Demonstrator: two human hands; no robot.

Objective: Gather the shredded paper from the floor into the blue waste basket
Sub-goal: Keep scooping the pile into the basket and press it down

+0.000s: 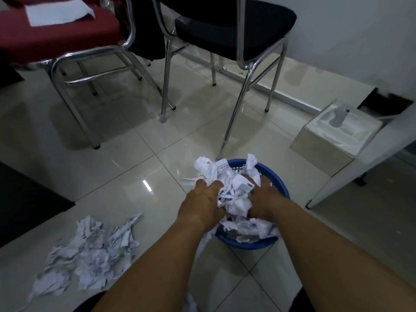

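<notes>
The blue waste basket (278, 186) stands on the pale tiled floor (117, 167), low and right of centre in the head view, close in front of the person. The basket is heaped above its rim with shredded paper (234, 192); several strips overhang the near and left edges. The left hand (202, 203) is positioned at the left side of the heap, fingers curled into the paper and partly buried in it. The right hand (262, 199) is positioned at the right side of the heap, inside the rim, fingers likewise bent around the paper. Both hands are clasped on the same bundle from opposite sides, with the bundle compressed between them. A second pile of shredded paper (90, 255) lies on the floor to the left of the basket, well apart from it and untouched by either hand. Behind the basket stand 2 chairs with chrome tube legs: a red chair (56, 37) at upper left, bearing a white sheet (58, 12) on its seat, and a black chair (234, 21) at upper centre. A white box (324, 152) with a clear bottle on top sits on the floor to the right, near the wall.
</notes>
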